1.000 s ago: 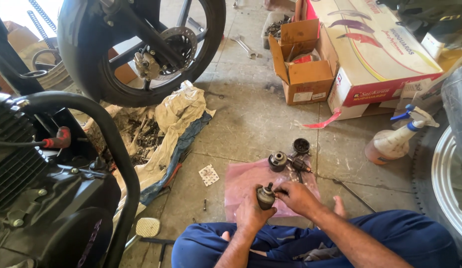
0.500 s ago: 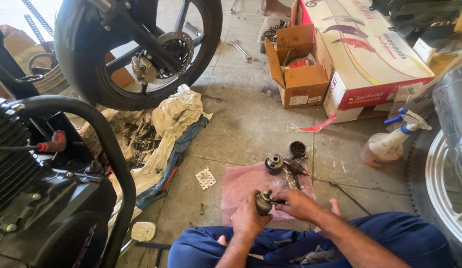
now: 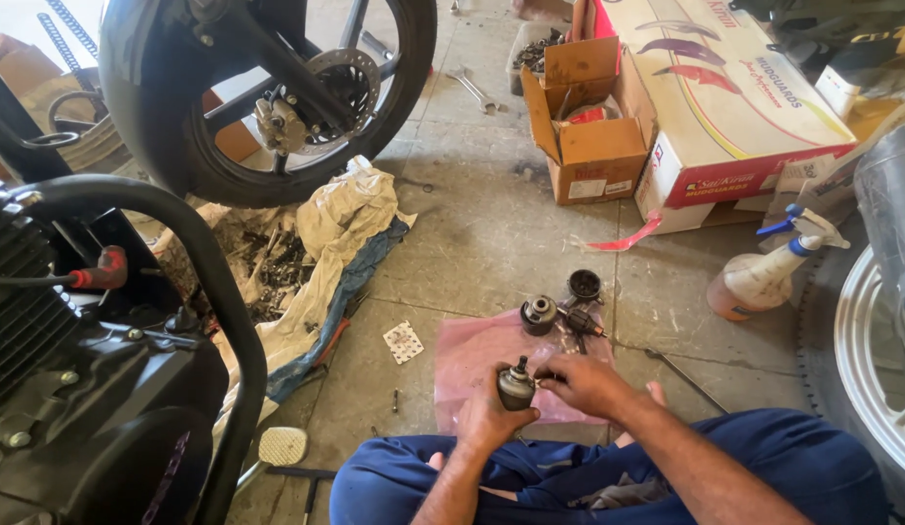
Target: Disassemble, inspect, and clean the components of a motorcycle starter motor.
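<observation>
Fingers of the left hand (image 3: pixel 491 413) are wrapped around a small round metal motor part (image 3: pixel 516 386), held above the pink sheet (image 3: pixel 472 355). Its top is pinched by the right hand (image 3: pixel 584 381). With a loose grip, it could be dropped onto the concrete floor (image 3: pixel 491 233).

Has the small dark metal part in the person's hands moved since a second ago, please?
No. The small dark metal part sits over the near edge of the pink sheet, as before; only the camera shifted.
</observation>
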